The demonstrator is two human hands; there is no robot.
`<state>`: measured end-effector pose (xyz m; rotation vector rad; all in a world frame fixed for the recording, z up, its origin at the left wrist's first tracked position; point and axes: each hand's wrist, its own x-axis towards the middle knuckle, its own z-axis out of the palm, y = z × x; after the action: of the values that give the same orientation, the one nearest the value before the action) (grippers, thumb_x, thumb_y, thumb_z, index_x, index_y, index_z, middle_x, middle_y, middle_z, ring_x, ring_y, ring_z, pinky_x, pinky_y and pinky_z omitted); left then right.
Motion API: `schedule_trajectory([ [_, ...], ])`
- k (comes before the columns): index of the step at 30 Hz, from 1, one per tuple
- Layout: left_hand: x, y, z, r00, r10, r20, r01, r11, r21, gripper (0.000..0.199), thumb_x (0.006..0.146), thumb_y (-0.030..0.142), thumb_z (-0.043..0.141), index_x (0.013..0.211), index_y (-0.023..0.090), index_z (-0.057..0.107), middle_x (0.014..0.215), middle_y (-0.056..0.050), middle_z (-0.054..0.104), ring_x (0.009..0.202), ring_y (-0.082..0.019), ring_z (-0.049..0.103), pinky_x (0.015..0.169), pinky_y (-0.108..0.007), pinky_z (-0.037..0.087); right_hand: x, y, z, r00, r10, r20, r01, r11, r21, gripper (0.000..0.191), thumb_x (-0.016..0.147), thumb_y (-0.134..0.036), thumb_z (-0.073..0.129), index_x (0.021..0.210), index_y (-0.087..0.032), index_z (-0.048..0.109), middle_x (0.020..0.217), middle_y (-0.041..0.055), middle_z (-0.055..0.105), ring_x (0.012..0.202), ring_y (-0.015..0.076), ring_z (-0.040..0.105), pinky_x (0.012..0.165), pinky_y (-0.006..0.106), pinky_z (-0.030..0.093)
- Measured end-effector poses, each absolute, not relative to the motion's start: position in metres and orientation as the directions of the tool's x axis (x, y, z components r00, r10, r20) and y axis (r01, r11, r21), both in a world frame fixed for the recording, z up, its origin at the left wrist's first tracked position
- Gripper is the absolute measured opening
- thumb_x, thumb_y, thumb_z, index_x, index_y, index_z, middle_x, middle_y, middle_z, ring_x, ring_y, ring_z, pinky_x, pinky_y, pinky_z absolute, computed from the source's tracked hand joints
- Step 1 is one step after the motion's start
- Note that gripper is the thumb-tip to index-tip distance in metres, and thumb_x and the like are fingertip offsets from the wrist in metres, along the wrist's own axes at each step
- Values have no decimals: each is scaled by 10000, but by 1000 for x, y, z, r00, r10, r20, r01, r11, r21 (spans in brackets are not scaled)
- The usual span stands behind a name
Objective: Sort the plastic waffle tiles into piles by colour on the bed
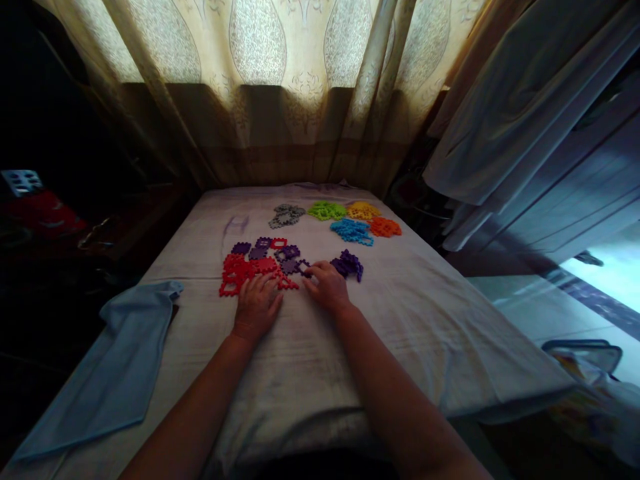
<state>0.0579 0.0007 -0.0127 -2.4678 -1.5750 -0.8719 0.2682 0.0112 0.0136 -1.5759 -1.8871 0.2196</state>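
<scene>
My left hand [257, 303] lies with fingers stretched out over the near edge of a spread of red interlocking tiles [237, 268]. These are flat plastic pieces with toothed edges, some with cut-out middles. My right hand [327, 285] has its fingertips drawn together on a small purple interlocking tile [303, 266], partly hidden by the fingers. Other purple tiles [289, 253] adjoin the red ones on the far side. Just beyond my right hand sits a loose pile of purple tiles [349, 264].
Toward the back of the cloth-covered surface [400, 320] are separate piles of grey [287, 215], green [327, 211], yellow [363, 211], blue [352, 231] and orange tiles [386, 227]. A light blue cloth [120, 360] hangs over the left edge. Curtains [300, 120] close off the back.
</scene>
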Motion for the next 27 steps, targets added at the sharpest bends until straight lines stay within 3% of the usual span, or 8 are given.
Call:
schedule_trajectory([
  [6, 62, -2, -10, 512, 750, 419, 771, -616, 163, 424, 913, 435, 526, 1302, 290, 610, 1397, -90, 586, 1378, -318, 429, 1162, -598, 223, 313, 10, 24, 284, 880, 381, 841, -38, -539, 158, 793, -257, 648, 914, -196, 729, 1054, 115, 621, 1022, 263, 570, 886, 383, 463],
  [11, 64, -4, -9, 502, 772, 390, 787, -595, 164, 418, 926, 438, 505, 1303, 287, 605, 1314, -75, 651, 1305, -312, 511, 1161, -622, 192, 322, 11, 21, 368, 862, 348, 833, -139, -535, 215, 770, -280, 648, 942, -176, 726, 1059, 127, 603, 1030, 278, 554, 865, 389, 453],
  [17, 61, -12, 5, 452, 780, 433, 835, -540, 103, 303, 946, 386, 485, 1126, 228, 670, 1147, -84, 718, 1110, -268, 613, 1149, -564, 241, 300, 8, 24, 229, 868, 440, 892, -6, -453, 229, 852, -266, 563, 987, -175, 723, 1066, 112, 642, 1024, 236, 566, 912, 341, 434],
  [21, 50, -12, 10, 400, 789, 467, 868, -490, 85, 259, 948, 348, 475, 1027, 215, 683, 978, -70, 736, 943, -253, 633, 1109, -553, 293, 268, 12, 26, 32, 943, 332, 901, 117, -418, 245, 870, -269, 557, 1045, -209, 718, 1091, 86, 671, 1032, 210, 587, 916, 304, 438],
  [27, 36, -7, 8, 312, 801, 510, 903, -418, 104, 205, 915, 327, 519, 938, 214, 689, 872, -60, 713, 870, -249, 614, 1058, -517, 348, 229, 36, 25, -11, 981, 193, 937, 77, -341, 371, 849, -398, 608, 1166, -213, 665, 1214, 102, 648, 1105, 247, 565, 927, 345, 424],
])
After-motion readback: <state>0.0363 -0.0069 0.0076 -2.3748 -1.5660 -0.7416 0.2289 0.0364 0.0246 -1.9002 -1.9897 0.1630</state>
